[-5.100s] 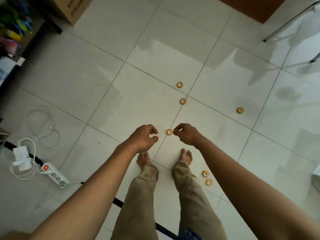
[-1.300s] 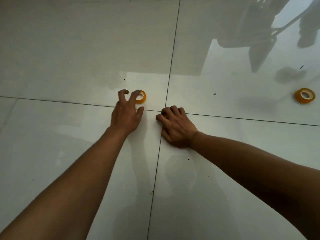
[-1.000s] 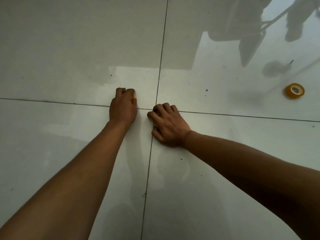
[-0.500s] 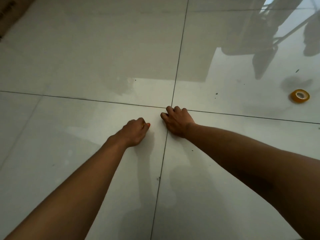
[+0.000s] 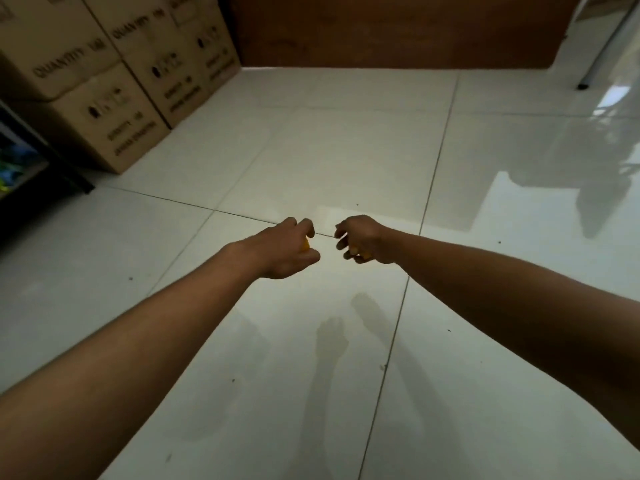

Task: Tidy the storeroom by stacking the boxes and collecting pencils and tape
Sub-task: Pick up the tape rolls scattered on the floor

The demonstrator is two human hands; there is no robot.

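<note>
A: So, what is different from half a second ago?

B: The view has lifted. Earlier both hands were down on the floor tiles; now they hang above the floor, close together but apart, and a stack of cardboard boxes shows at the far left against the wooden wall.

A: And the tape?

B: A second ago the left hand was closing over an orange tape roll on the tile. Now the left hand is curled round a sliver of orange, its tape roll. The right hand is curled too, with a bit of yellow-orange, the second roll, peeking under its fingers.

A: The other roll that lay off to the right?

B: Out of view now; I cannot tell where it is.

A: What does it mean for the job?

B: I judge two rolls are collected, more remain, and the boxes look already stacked. No pencils show.
</note>
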